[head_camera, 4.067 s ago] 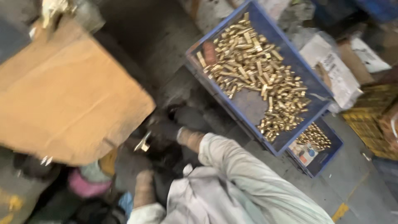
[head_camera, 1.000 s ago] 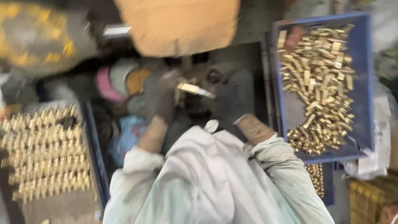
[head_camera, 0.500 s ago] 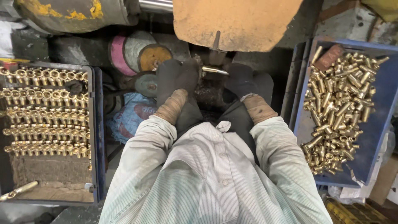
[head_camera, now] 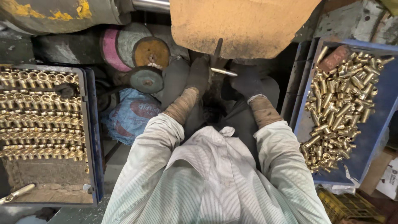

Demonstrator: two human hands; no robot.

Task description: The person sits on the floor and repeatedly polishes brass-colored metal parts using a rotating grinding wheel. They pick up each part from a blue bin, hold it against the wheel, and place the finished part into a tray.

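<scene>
Both my hands wear dark gloves and meet just under a large tan cover (head_camera: 244, 25). My left hand (head_camera: 198, 74) and my right hand (head_camera: 248, 81) hold a small shiny metal piece (head_camera: 224, 71) between them, each gripping one end. To my left stands a blue tray (head_camera: 93, 137) with brass fittings (head_camera: 41, 116) laid in neat rows. A second blue tray (head_camera: 373, 141) on my right holds a loose heap of brass fittings (head_camera: 338, 108).
Round buffing wheels, one pink-edged (head_camera: 124, 47) and one grey (head_camera: 146, 79), lie at the upper left beside a grey machine body with yellow marks (head_camera: 54, 14). A blue patterned bag (head_camera: 130, 114) lies below them. A yellow crate (head_camera: 348, 207) sits at the lower right.
The view has swung from the right tray to straight down over my lap. My hands have stayed together on the metal piece, now closer under the tan cover.
</scene>
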